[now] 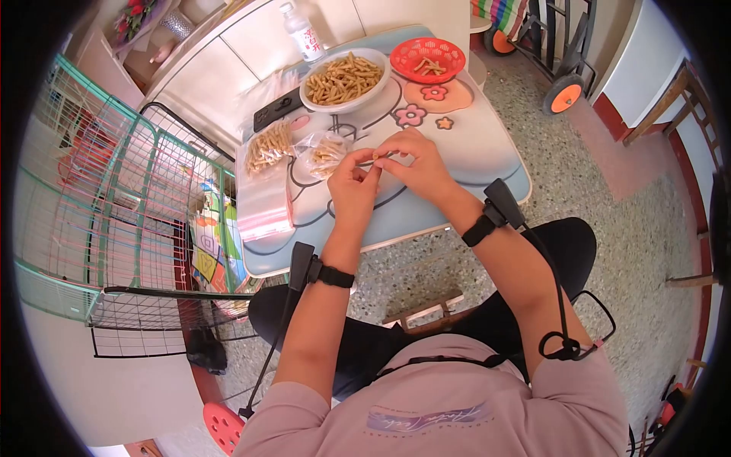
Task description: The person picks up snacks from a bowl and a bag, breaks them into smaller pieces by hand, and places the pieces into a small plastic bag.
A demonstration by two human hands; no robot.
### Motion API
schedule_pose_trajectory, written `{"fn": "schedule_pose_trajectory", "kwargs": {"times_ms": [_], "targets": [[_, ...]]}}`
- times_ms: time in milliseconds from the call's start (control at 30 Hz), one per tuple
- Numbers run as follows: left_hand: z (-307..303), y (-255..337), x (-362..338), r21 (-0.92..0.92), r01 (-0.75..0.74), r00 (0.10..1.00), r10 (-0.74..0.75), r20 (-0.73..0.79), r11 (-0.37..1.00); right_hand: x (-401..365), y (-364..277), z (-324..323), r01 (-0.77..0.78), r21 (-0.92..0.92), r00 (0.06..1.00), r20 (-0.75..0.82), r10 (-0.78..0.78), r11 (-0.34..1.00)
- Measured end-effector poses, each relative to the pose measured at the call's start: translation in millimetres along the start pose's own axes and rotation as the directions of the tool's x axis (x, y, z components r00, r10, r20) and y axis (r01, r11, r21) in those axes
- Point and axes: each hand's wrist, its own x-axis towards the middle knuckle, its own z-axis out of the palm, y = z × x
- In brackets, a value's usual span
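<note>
At the left side stands a wire cage (pixel 126 194) of green and black bars, and beside it is the low table (pixel 480 148), which has a cartoon print and a light blue edge. On the left part of the table lie flat clear bags (pixel 263 213) with pink edges, and just behind them is a filled bag (pixel 268 148), in which many short, light brown sticks are seen through the plastic. A black flat object (pixel 276 111) lies behind this bag. To the right of the filled bag there is a smaller bag (pixel 326 154), also with some sticks inside, near the fingers of the left hand (pixel 352 181). The left hand is narrow, its thumb and finger brought together at a small brown piece (pixel 375 158). Farther back, a clear bottle (pixel 304 36) with a white label stands upright, and a white bowl (pixel 349 108) is heaped with the same kind of sticks. The small brown piece is above the table, between the fingertips of both hands; its exact shape is too small to tell. The right hand (pixel 417 161) is also narrow and pinches at this piece from the other side. Behind the right hand, a red basket (pixel 460 67) with holes contains only a few sticks. On the speckled floor farther right stands a cart (pixel 563 95) with orange wheels.
</note>
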Motion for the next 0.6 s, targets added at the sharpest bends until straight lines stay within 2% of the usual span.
{"fn": "schedule_pose_trajectory", "kwargs": {"times_ms": [67,167,367,600], "targets": [[-1.3,2.5,-0.7,0.049,0.049,0.999,-0.050,0.016,0.998,-0.2,0.1,-0.4,-0.020,0.010,1.000,-0.006,0.020,1.000],[-1.1,-0.9,0.3,0.041,0.029,0.998,-0.031,0.053,0.999,0.0,1.6,-0.9,-0.041,0.029,0.998,-0.048,0.042,0.999],[1.3,3.0,-1.7,-0.114,0.013,1.000,-0.013,0.003,0.993,-1.1,3.7,0.1,-0.092,0.063,0.992,-0.086,0.098,0.994],[-0.9,7.2,-4.5,-0.126,-0.015,1.000,0.014,-0.004,0.992,-1.1,0.1,-1.7,-0.055,0.041,0.996,-0.069,0.057,0.998]]}}
